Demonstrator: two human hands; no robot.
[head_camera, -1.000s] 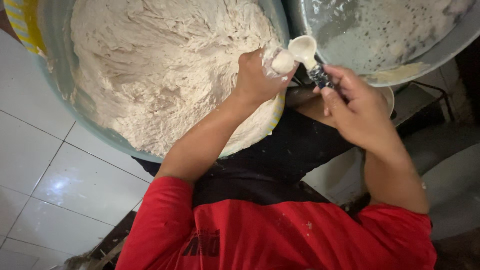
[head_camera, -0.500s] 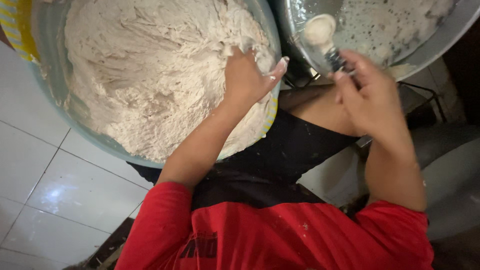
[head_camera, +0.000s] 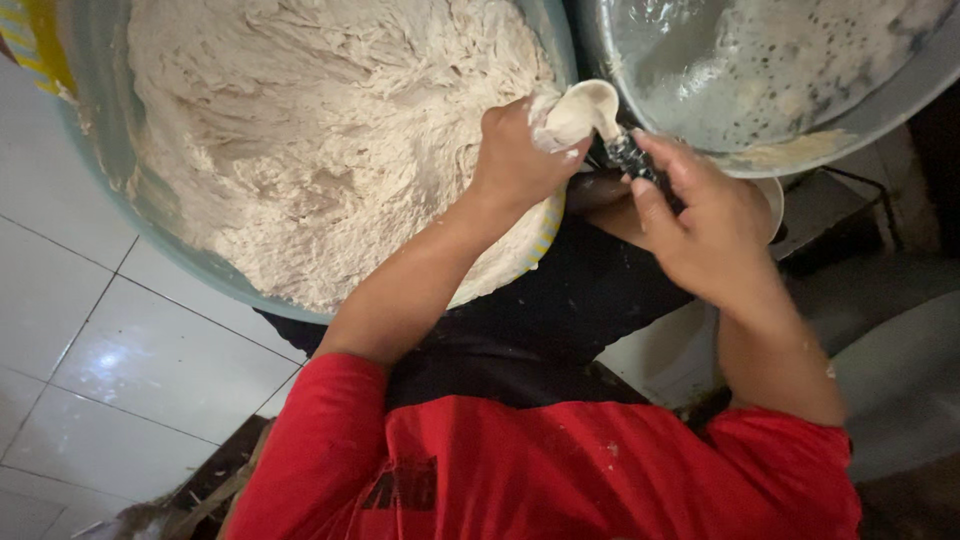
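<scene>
- The left hand (head_camera: 520, 155) rests at the near edge of a large pale-blue round basin (head_camera: 95, 120), its fingers curled together and pressed against the bowl of a dough-coated white ladle (head_camera: 585, 108).
- The right hand (head_camera: 705, 215) is clamped on the dark handle (head_camera: 630, 155) of that ladle, thumb and fingers wrapped around it, just right of the left hand.
- The ladle itself sits in the gap between the basin and a wide grey metal pan (head_camera: 880, 95), its scoop smeared thick with pale dough and touching the left fingertips.
- The basin is heaped with a shaggy, off-white mass of dough (head_camera: 320, 140), rough and stringy on top, filling it almost to the rim.
- The metal pan, up to the right, holds a wet, speckled film of batter and a pale smear along its lower edge.
- Both forearms come out of a red short-sleeved shirt (head_camera: 560, 470), dusted with a few flecks of flour; dark cloth shows below the hands.
- White glossy floor tiles (head_camera: 110, 350) lie to the left under the basin.
</scene>
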